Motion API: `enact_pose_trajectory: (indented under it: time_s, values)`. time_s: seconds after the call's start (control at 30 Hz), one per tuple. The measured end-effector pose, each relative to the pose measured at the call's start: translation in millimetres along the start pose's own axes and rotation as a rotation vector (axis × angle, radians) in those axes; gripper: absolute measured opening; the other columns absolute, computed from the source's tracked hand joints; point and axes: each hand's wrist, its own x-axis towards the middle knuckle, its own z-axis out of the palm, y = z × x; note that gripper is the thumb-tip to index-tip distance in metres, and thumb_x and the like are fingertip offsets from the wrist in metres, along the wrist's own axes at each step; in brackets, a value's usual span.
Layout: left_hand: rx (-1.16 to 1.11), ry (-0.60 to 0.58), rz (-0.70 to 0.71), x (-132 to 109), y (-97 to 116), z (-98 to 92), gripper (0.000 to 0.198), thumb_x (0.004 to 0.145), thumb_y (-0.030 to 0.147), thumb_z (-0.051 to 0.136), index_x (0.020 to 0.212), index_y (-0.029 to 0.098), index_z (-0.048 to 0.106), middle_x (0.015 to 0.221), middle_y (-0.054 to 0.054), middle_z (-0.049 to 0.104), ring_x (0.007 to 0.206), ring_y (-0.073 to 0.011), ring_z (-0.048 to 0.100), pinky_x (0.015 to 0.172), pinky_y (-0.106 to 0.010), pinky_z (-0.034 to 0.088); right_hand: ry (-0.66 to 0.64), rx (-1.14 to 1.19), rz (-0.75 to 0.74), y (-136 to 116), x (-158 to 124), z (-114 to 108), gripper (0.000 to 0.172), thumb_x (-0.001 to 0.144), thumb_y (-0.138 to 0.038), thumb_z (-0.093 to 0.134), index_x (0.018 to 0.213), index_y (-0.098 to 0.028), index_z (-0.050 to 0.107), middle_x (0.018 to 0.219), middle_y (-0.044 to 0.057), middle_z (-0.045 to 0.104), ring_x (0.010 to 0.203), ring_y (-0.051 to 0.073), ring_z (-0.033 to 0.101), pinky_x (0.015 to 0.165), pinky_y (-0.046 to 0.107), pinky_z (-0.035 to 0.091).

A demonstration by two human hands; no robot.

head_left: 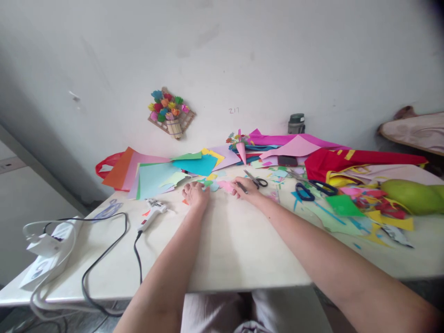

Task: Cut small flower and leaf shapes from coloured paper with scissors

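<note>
From where I stand, nearest is the bare front of the table (249, 259), with a black cord (84, 273) looped toward its left edge; an arm swept back could, I'd judge, snag it and drag the glue gun (152, 215) with it. That gun lies just left of the left forearm, and if it is hot, a careless sideways move could mean a burn. Farther in, the right hand (243, 188) pinches a dark pen (242, 188) beside the pink paper (226, 186), which lies on the table between the hands. The left hand (196, 193) rests with its fingers bent near a green scrap (207, 183); I cannot tell whether they grip anything. Thin paper like that might slip or crease if pressed unevenly. Just beyond the right hand, the scissors (258, 181) crowd its reach, and the blades could nick a knuckle. The blue-handled scissors (326, 188) sit among scraps farther right. Behind, coloured sheets (156, 178), a phone (287, 161) and a paper-flower cone (241, 151) fill the back, the cone easily knocked, I'd say, by a sliding sheet.
</note>
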Motion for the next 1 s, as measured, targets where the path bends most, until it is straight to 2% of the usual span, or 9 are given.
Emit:
enact_pose_trajectory:
  time_s: [0.13, 0.27, 0.47, 0.6, 0.8, 1.0]
  values:
    - [0.024, -0.083, -0.006, 4, 9, 6.4, 0.033, 0.076, 0.047, 0.056, 0.097, 0.024, 0.066, 0.140, -0.006, 0.044, 0.135, -0.0316, 0.023, 0.108, -0.049, 0.014, 0.004, -0.017, -0.028, 6, 3, 1, 0.019, 0.082, -0.031, 0.048, 0.072, -0.017, 0.057, 0.058, -0.001, 0.063, 0.041, 0.008, 0.053, 0.042, 0.018, 0.040]
    - [-0.007, -0.153, -0.044, 10, 9, 14.6, 0.032, 0.072, 0.048, 0.058, 0.092, 0.024, 0.066, 0.143, -0.005, 0.041, 0.136, -0.0329, 0.020, 0.107, -0.051, 0.014, 0.007, -0.053, -0.037, 6, 2, 1, 0.018, 0.082, -0.030, 0.049, 0.075, -0.017, 0.059, 0.059, -0.001, 0.064, 0.042, 0.008, 0.054, 0.044, 0.018, 0.040]
    - [-0.087, -0.172, -0.069, 14, 4, 18.3, 0.029, 0.068, 0.044, 0.061, 0.089, 0.025, 0.067, 0.139, -0.006, 0.047, 0.133, -0.0341, 0.026, 0.105, -0.053, 0.016, 0.015, -0.069, -0.043, 3, 2, 0, 0.017, 0.081, -0.029, 0.049, 0.074, -0.017, 0.060, 0.060, -0.001, 0.065, 0.043, 0.009, 0.056, 0.046, 0.019, 0.041]
    - [-0.135, -0.144, -0.093, 12, 4, 14.6, 0.021, 0.066, 0.038, 0.063, 0.082, 0.026, 0.068, 0.133, -0.004, 0.053, 0.130, -0.0332, 0.031, 0.105, -0.051, 0.019, 0.053, -0.063, -0.017, 5, 5, -1, 0.017, 0.081, -0.029, 0.049, 0.071, -0.017, 0.057, 0.057, -0.003, 0.063, 0.042, 0.007, 0.054, 0.045, 0.018, 0.040]
    - [-0.198, -0.122, -0.138, 8, 3, 6.4, 0.015, 0.068, 0.039, 0.063, 0.075, 0.027, 0.068, 0.122, -0.002, 0.062, 0.126, -0.0321, 0.037, 0.103, -0.048, 0.023, 0.087, 0.041, 0.013, 6, 6, -6, 0.019, 0.081, -0.032, 0.049, 0.070, -0.018, 0.056, 0.057, -0.002, 0.063, 0.042, 0.009, 0.055, 0.044, 0.019, 0.043]
    - [-0.199, -0.236, -0.090, 6, -3, -7.6, 0.018, 0.065, 0.044, 0.065, 0.070, 0.027, 0.068, 0.115, -0.003, 0.065, 0.126, -0.0336, 0.038, 0.105, -0.051, 0.020, 0.129, 0.038, -0.062, 11, 9, -11, 0.021, 0.080, -0.035, 0.050, 0.068, -0.018, 0.054, 0.058, -0.001, 0.064, 0.043, 0.010, 0.056, 0.045, 0.020, 0.043]
